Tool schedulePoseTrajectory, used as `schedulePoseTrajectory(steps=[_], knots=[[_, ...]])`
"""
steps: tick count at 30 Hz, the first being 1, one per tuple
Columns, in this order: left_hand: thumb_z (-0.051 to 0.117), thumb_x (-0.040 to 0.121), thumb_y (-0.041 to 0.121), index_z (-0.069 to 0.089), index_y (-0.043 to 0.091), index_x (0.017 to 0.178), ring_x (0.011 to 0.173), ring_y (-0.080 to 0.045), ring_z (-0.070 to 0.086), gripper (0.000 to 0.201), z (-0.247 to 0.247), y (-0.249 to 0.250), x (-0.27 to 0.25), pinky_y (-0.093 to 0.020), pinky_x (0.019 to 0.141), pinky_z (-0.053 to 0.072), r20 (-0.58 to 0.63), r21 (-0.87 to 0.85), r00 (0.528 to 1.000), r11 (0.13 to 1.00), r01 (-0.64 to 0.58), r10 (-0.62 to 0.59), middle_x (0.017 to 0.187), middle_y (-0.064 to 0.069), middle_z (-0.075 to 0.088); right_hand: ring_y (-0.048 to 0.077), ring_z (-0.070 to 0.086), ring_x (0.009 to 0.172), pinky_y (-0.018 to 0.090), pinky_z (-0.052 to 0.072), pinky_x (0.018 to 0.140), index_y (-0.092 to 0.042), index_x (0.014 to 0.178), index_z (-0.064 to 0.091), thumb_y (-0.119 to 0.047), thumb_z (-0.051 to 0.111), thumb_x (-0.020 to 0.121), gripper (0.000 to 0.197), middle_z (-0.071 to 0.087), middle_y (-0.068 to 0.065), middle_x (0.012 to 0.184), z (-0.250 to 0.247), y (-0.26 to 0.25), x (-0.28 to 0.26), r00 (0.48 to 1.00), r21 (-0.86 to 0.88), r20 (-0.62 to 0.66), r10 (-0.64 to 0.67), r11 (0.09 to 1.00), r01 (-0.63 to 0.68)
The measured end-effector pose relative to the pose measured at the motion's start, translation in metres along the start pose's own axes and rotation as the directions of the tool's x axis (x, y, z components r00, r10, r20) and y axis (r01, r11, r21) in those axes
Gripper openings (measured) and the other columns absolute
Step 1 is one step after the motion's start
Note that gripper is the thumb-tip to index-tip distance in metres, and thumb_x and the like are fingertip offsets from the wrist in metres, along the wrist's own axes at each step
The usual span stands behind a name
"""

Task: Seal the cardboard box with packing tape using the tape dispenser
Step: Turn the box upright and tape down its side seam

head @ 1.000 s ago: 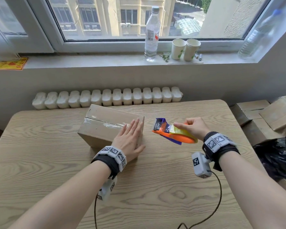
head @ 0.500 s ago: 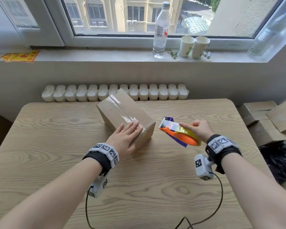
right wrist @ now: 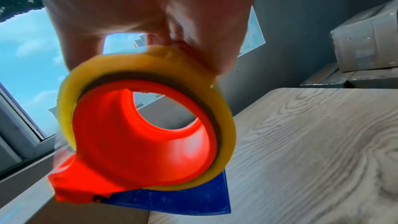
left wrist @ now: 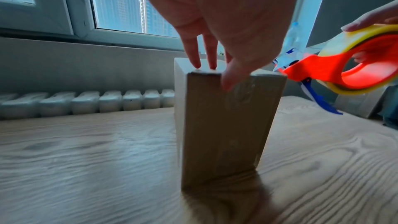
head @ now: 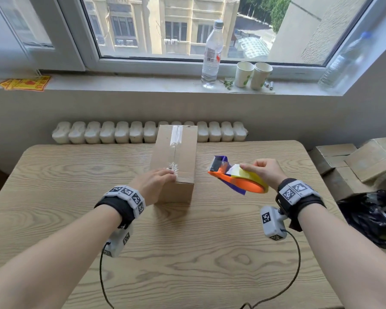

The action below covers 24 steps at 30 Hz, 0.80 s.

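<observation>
A brown cardboard box (head: 174, 157) lies on the wooden table (head: 187, 253), its long side pointing away from me, with a strip of clear tape along the top seam. My left hand (head: 154, 186) rests on the near left top edge of the cardboard box (left wrist: 226, 125), fingers (left wrist: 194, 55) straight on top, thumb on the near face. My right hand (head: 265, 172) holds an orange and blue tape dispenser (head: 236, 177) with a yellowish roll, in the air just right of the box. The dispenser (right wrist: 137, 134) fills the right wrist view; the dispenser (left wrist: 344, 67) also shows at the left wrist view's right.
Stacked cardboard boxes (head: 354, 161) and a black plastic bag (head: 370, 217) sit to the right of the table. A radiator (head: 103, 132) runs behind it. The windowsill carries a water bottle (head: 211, 56) and two paper cups (head: 253, 74).
The box has been turned counter-clockwise under my left hand, from lying crosswise to pointing away from me. The right hand has kept the dispenser beside it.
</observation>
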<state>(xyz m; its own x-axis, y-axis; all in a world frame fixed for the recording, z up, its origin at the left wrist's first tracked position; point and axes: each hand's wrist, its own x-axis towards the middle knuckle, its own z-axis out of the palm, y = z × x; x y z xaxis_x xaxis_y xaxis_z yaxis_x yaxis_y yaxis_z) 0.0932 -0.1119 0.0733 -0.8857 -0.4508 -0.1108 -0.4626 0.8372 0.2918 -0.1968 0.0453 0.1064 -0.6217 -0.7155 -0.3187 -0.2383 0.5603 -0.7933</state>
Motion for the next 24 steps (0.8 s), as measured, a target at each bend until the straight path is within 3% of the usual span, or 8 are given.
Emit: schedulePoseTrajectory(steps=[3,6,8,11,15,19,24], knots=[[0.044,0.096,0.011,0.043,0.018,0.136,0.114,-0.023,0.057,0.041,-0.021,0.014,0.015,-0.032,0.089,0.048,-0.062,-0.036,0.997,0.999,0.036,-0.038,0.132,-0.003,0.056,0.013,0.049,0.059,0.024,0.036,0.052,-0.015,0.057,0.055,-0.032,0.076,0.074,0.032,0.054,-0.001,0.06,0.0,-0.021,-0.003,0.995,-0.039,0.07,-0.069,0.997,0.072],[0.044,0.096,0.015,0.04,0.021,0.138,0.12,-0.025,0.053,0.043,-0.04,0.02,0.034,-0.039,0.099,0.043,-0.014,-0.108,0.992,0.987,0.122,-0.124,0.138,-0.005,0.051,0.01,0.047,0.054,0.021,0.035,0.051,-0.016,0.054,0.055,-0.033,0.077,0.073,0.034,0.052,-0.004,0.055,0.005,-0.047,-0.004,0.981,-0.068,0.125,-0.149,0.985,0.159],[0.045,0.095,0.013,0.035,0.018,0.14,0.128,-0.024,0.047,0.047,-0.052,0.022,0.04,-0.036,0.107,0.036,0.007,-0.213,0.988,0.965,0.154,-0.156,0.144,-0.007,0.044,0.005,0.045,0.047,0.021,0.035,0.05,-0.018,0.05,0.052,-0.034,0.078,0.072,0.037,0.049,-0.012,0.045,0.01,-0.062,-0.004,0.969,-0.072,0.145,-0.2,0.975,0.212],[0.046,0.094,0.008,0.04,0.019,0.138,0.123,-0.025,0.051,0.046,-0.067,0.027,0.041,-0.033,0.1,0.038,-0.118,-0.228,0.99,0.972,0.054,-0.082,0.143,-0.005,0.044,0.006,0.048,0.052,0.025,0.038,0.056,-0.019,0.051,0.053,-0.036,0.077,0.073,0.036,0.051,-0.009,0.052,0.016,-0.081,-0.006,0.947,-0.122,0.206,-0.247,0.954,0.275],[0.045,0.094,0.011,0.054,0.028,0.127,0.118,-0.024,0.054,0.038,-0.074,0.029,0.038,-0.038,0.097,0.045,-0.193,-0.196,0.981,0.981,-0.015,-0.024,0.144,-0.001,0.041,0.013,0.044,0.057,0.026,0.036,0.055,-0.015,0.055,0.053,-0.037,0.077,0.072,0.037,0.046,-0.001,0.057,0.025,-0.097,-0.011,0.927,-0.184,0.253,-0.278,0.927,0.328],[0.05,0.093,0.015,0.067,0.02,0.107,0.118,-0.025,0.053,0.022,-0.08,0.03,0.035,-0.039,0.099,0.043,-0.156,-0.17,0.988,0.984,-0.046,0.019,0.142,-0.004,0.045,0.013,0.038,0.053,0.025,0.032,0.051,-0.012,0.057,0.052,-0.038,0.078,0.071,0.039,0.041,-0.002,0.054,0.032,-0.106,-0.013,0.915,-0.213,0.274,-0.297,0.909,0.358],[0.059,0.087,0.018,0.068,0.013,0.089,0.113,-0.023,0.056,0.01,-0.086,0.028,0.032,-0.041,0.097,0.044,-0.131,-0.189,0.991,0.982,-0.025,0.0,0.137,-0.001,0.049,0.012,0.036,0.051,0.024,0.03,0.049,-0.012,0.056,0.048,-0.039,0.077,0.072,0.042,0.038,-0.001,0.054,0.038,-0.112,-0.016,0.915,-0.266,0.279,-0.29,0.892,0.364]])
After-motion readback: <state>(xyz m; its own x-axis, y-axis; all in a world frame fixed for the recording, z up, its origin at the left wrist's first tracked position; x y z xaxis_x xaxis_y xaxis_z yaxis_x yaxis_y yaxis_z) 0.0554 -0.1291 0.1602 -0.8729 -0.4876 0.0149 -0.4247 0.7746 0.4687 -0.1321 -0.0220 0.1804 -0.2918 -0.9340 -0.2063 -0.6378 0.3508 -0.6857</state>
